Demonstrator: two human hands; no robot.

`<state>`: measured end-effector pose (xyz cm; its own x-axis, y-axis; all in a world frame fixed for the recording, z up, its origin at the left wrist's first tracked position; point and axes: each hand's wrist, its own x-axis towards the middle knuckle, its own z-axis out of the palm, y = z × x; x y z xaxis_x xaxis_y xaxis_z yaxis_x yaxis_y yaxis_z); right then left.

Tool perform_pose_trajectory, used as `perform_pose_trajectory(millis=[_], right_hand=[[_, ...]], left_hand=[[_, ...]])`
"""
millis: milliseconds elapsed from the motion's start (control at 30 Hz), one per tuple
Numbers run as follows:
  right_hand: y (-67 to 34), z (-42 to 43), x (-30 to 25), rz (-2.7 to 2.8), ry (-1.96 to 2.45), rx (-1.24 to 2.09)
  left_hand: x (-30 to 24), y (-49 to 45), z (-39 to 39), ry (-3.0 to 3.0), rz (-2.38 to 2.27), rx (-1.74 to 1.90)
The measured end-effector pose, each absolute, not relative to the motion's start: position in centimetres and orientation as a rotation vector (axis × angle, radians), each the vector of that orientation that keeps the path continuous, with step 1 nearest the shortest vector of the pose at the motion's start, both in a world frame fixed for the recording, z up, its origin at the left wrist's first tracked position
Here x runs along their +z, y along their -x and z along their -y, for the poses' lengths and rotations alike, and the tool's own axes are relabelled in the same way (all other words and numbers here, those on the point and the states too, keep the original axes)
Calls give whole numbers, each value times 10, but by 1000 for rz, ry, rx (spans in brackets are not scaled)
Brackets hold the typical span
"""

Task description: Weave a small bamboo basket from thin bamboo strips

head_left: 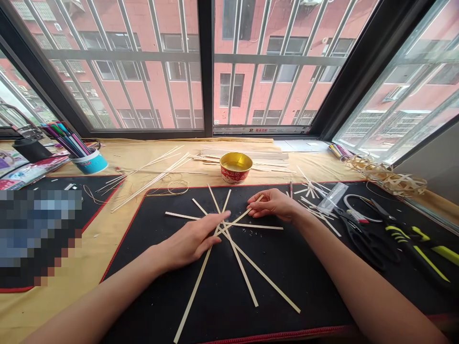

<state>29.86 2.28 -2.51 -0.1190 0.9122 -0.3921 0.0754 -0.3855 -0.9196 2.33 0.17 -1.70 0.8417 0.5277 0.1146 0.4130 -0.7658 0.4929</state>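
Head view, center frame: pale strips (267,277) crossed in a star on the black mat (150,306). Part of the crossing is covered by the left hand (190,236), so the layering there can't be read. Left hand lies palm down over it, thumb and index apart; remaining fingers tucked out of sight, can't tell if they clamp anything. Right hand (270,205), just right of center, has thumb and fingers pinched on one strip near its upper right end. Both forearms cut off by the frame bottom. Flat item at left edge is pixelated, unreadable. Green-black handle cut off at right edge. Shiny specks on the mat near the crossing, too small to ID.

Materials: strips flat, narrow, straight, look like wood or bamboo. Mat smooth, red stitched border, lying on a wrinkled yellow cloth (89,248). Round bowl (234,177) above center: glossy gold inside, red patterned outside; contents unclear. Upper left: blue cup (91,163) full of pens. Right side: cut scraps (332,224), clear plastic packet (333,198), black scissors (358,236), and a curly tangle of shavings (389,177) beyond.
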Motion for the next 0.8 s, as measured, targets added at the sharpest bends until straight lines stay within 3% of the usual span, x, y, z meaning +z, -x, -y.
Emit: perform_pose_trajectory(millis=[167,800], right_hand=[[-300,-22,-24,1125,1481,1599],[-311,-20,-14,1096,1554,1669]], left_hand=[[-14,-22,-8,-2275,-785,413],[-9,-17,-10,-2411,-599,269]])
